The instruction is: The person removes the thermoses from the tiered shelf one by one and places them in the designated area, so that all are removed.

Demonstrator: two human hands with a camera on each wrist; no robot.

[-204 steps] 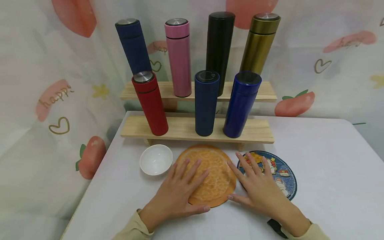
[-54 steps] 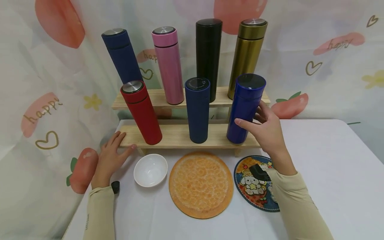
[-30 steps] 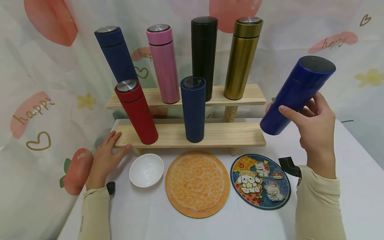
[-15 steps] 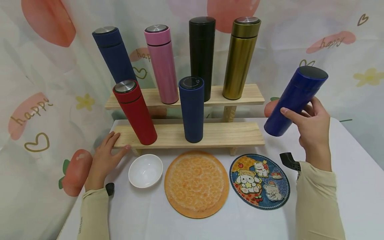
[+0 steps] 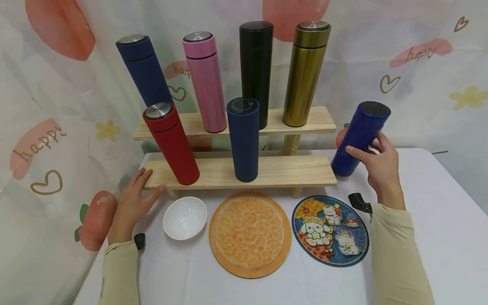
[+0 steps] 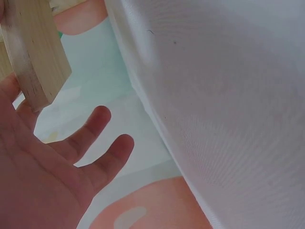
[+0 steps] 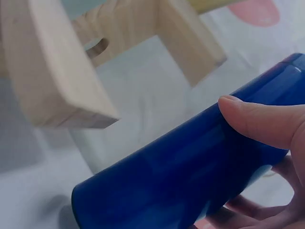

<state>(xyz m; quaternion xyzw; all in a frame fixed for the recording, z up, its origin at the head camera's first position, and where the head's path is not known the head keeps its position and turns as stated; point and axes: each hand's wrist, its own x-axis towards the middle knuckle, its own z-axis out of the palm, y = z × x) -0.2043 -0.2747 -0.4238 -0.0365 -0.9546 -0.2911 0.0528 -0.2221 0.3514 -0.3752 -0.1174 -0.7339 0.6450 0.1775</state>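
My right hand [image 5: 383,169] grips a glossy blue thermos flask [image 5: 360,137], thumb across the near side and fingers behind. The flask tilts, black lid up and to the right, its base low over the table just beyond the lower shelf's right end. In the right wrist view the flask [image 7: 176,167] lies across the picture, near the wooden shelf end [image 7: 66,90]. My left hand [image 5: 131,203] rests against the left end of the lower wooden shelf [image 5: 297,169], thumb at its front edge. The left wrist view shows two fingers [image 6: 102,162] extended beside the plank [image 6: 38,62].
On the lower shelf stand a red flask [image 5: 173,146] and a matte blue flask [image 5: 243,142]. Navy, pink [image 5: 206,84], black and gold [image 5: 306,76] flasks line the upper shelf. In front lie a white bowl [image 5: 184,218], an orange round mat [image 5: 249,235] and a cartoon mat [image 5: 331,231].
My right hand has taken the blue flask off the lower shelf to the right, then lowered it leftward beside the shelf end. My left hand went from the mat to the shelf and stays there.
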